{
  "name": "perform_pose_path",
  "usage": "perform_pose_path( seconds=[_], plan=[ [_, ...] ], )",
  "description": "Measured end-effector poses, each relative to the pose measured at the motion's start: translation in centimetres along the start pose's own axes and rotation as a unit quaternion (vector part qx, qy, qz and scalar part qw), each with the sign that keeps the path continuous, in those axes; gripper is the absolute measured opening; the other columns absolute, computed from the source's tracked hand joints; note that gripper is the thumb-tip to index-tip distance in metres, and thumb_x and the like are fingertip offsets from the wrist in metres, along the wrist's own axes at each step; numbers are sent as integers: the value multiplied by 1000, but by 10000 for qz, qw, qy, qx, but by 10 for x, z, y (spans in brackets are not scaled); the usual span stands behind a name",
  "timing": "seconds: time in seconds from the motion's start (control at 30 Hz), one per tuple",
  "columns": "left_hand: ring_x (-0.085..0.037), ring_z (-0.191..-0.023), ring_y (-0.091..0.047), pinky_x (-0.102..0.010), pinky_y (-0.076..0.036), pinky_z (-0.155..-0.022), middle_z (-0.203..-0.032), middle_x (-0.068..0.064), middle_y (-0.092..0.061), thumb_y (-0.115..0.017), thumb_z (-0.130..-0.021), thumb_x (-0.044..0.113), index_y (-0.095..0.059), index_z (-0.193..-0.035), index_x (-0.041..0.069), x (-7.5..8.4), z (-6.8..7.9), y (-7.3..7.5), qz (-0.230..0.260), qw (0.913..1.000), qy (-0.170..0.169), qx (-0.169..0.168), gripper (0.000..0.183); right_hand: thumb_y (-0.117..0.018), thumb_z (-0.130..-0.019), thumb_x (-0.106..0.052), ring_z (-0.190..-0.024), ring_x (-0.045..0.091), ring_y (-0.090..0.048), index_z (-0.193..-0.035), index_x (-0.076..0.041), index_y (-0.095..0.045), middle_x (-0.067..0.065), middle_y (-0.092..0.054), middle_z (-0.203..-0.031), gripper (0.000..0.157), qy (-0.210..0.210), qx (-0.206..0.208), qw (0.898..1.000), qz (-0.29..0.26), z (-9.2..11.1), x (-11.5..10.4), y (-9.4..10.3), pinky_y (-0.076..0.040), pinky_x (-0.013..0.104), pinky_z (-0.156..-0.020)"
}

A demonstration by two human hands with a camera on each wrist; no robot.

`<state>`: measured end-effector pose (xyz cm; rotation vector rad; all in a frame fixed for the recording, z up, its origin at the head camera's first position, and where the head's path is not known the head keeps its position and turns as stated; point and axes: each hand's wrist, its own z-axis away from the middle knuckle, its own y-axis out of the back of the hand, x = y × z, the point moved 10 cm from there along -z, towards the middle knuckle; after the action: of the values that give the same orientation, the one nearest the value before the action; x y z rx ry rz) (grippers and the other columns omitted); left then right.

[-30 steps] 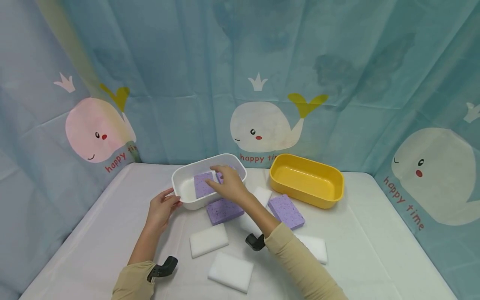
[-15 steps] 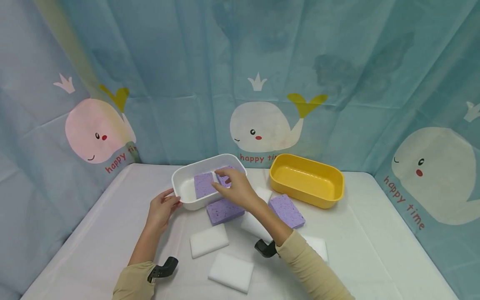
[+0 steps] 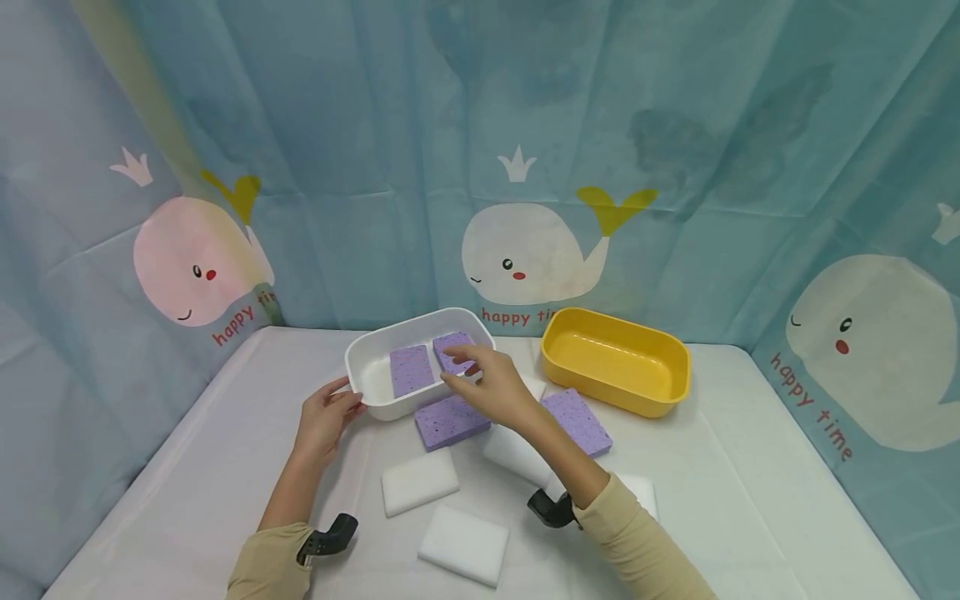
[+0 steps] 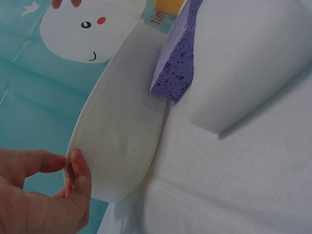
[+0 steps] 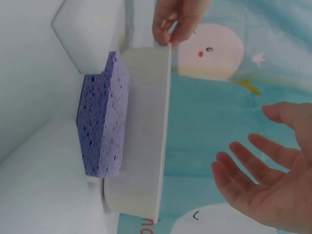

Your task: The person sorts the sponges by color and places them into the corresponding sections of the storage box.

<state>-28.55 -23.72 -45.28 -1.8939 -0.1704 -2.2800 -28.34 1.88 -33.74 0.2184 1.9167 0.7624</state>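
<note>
At its left end, the white plastic bin [image 3: 372, 368] is pinched at the rim by my left hand [image 3: 322, 422]; the left wrist view shows thumb and fingers [image 4: 81, 170] on either side of the rim. Two purple sponges, one on the left [image 3: 411, 371] and one on the right [image 3: 451, 343], lie flat in the bin. Over the bin's front right edge hovers my right hand [image 3: 495, 387], holding nothing, its fingers spread and loosely bent in the right wrist view. Just in front of the bin lies another purple sponge [image 3: 450, 422].
To the right at the back stands a yellow bin [image 3: 615, 358] with nothing in it. A purple sponge [image 3: 577, 423] lies before it. Several white rectangular blocks are spread about the white table [image 3: 750, 467], including a front one [image 3: 465, 543]. A printed curtain [image 3: 390, 167] hangs behind.
My right hand has drawn back to the right and toward me, away from the right-hand sponge in the white bin, uncovering it. My left hand has kept its place on the rim.
</note>
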Motion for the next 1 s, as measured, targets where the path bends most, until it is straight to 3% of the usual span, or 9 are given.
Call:
perform_pose_path(
  seconds=[0.37,0.7,1.0],
  plan=[
    [-3,-84,-69,-15,-59,-82,-101,1,-68,-56,-105,-1,-31,-159,-11,1,1,-1,38,10000,9,29,60,-71,-101,-16,-109,31,-71,-138,-5,-67,14,-72,-131,39,-36,171,9998,-26,21,8,17,-63,40,-90],
    [-3,-84,-68,-15,-59,-84,-111,-7,-67,-56,-106,0,-33,-159,-9,2,3,-1,-95,9999,14,42,59,-71,-101,-13,-110,36,-69,-139,-2,-66,21,-70,-130,40,-142,253,9993,-215,35,16,30,-61,49,-93],
    [-4,-85,-68,-15,-59,-83,-110,-7,-67,-56,-106,0,-33,-159,-9,1,3,-1,-56,10000,38,31,59,-71,-102,-17,-108,32,-70,-138,-5,-67,15,-72,-127,38,-285,414,9987,-120,47,25,42,-62,48,-91]
  ],
)
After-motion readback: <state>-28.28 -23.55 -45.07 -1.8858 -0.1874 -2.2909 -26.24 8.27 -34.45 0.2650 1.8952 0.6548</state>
